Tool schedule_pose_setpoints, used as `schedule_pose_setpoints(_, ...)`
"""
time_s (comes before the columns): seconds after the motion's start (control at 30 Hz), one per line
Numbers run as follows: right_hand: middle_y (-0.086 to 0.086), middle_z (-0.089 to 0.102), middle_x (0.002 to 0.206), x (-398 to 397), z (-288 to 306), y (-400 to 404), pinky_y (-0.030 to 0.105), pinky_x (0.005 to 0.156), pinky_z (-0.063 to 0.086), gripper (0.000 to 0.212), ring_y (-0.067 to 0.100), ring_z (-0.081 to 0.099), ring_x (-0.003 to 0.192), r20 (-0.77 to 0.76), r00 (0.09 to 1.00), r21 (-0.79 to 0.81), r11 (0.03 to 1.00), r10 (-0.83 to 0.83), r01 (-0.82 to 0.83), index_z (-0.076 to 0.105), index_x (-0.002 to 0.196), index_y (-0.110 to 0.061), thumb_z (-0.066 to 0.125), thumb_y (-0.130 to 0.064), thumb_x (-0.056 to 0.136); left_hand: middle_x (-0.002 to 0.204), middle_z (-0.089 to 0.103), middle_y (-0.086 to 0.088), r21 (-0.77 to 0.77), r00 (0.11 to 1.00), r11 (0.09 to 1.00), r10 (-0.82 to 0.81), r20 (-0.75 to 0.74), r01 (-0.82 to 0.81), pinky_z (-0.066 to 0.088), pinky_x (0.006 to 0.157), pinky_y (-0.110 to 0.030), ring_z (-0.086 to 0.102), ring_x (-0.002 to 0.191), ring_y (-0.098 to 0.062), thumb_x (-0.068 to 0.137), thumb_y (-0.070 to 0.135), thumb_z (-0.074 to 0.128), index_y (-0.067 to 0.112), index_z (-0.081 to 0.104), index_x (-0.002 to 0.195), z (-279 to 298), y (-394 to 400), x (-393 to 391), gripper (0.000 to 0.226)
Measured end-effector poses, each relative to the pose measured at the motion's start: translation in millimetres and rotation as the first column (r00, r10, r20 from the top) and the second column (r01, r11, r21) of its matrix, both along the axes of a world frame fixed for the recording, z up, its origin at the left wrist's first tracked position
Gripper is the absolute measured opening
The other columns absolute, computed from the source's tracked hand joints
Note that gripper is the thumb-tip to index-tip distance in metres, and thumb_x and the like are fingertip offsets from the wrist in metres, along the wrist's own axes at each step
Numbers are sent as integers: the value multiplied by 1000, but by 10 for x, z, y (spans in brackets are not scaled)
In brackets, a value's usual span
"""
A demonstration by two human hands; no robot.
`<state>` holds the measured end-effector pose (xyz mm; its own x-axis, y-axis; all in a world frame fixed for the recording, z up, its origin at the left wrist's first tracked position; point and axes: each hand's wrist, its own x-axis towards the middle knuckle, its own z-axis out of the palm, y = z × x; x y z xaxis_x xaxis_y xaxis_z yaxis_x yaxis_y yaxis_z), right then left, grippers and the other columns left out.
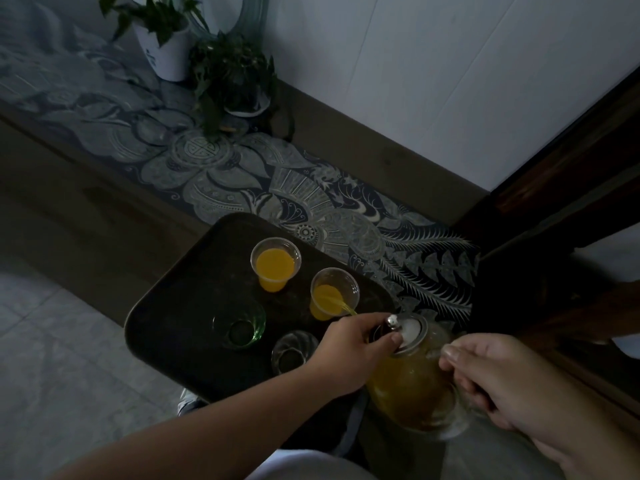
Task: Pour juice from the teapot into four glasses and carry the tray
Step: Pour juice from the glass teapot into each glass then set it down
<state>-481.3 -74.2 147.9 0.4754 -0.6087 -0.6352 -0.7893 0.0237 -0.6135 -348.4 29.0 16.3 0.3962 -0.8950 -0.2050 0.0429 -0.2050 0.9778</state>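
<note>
A dark tray (pixel 180 317) lies on the table's near edge with several glasses on it. The far glass (pixel 275 264) holds orange juice. A stream of juice runs into the second glass (pixel 333 293), which is partly filled. A green glass (pixel 239 328) and a clear glass (pixel 293 348) stand with no juice in them. The glass teapot (pixel 412 386) is tilted toward the tray, with juice inside. My right hand (pixel 498 386) grips its handle. My left hand (pixel 353 348) presses on the lid (pixel 412 329), thumb against its rim.
A patterned runner (pixel 242 174) crosses the wooden table. Two potted plants (pixel 228 71) stand at the far end by the white wall. A dark wooden frame (pixel 561 188) rises on the right. Tiled floor (pixel 62 358) lies to the left.
</note>
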Motion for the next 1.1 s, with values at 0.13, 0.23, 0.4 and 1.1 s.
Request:
schedule_pose_setpoints(0.13, -1, 51, 49, 4, -28, 15, 19, 39, 33, 29, 9, 44, 42, -16, 999, -55, 998, 38, -39, 68, 73, -9, 53, -21, 94, 98, 72, 12, 8, 1000, 1000, 8, -12, -8, 49, 79, -17, 66, 93, 0, 95, 32, 61, 26, 67, 122, -2, 12, 18, 28)
schedule_pose_setpoints(0.23, -2, 52, 48, 12, -13, 36, 20, 40, 33, 28, 10, 44, 43, -18, 998, -107, 992, 68, -69, 68, 74, -9, 53, -23, 93, 97, 71, 13, 9, 1000, 1000, 12, -12, -12, 49, 80, -18, 66, 94, 0, 95, 33, 61, 25, 67, 122, 2, 15, 24, 29)
schedule_pose_setpoints(0.4, -1, 53, 49, 23, -33, 42, 29, 48, 35, 30, 12, 45, 45, -17, 994, -164, 980, 111, -112, 68, 71, -9, 55, -28, 91, 104, 73, 11, -6, 999, 1000, 13, -30, -14, 52, 85, -18, 66, 99, 1, 96, 30, 60, 27, 66, 124, 8, 26, 43, 29)
schedule_pose_setpoints(1.1, -2, 53, 49, 20, -35, 1, 30, 50, 35, 30, 6, 45, 43, -12, 986, -284, 945, 167, -164, 66, 70, -12, 55, -34, 89, 102, 73, 6, -26, 995, 1000, 9, -96, -12, 51, 79, -13, 67, 96, -3, 97, 26, 59, 26, 68, 121, 76, -3, 79, 26)
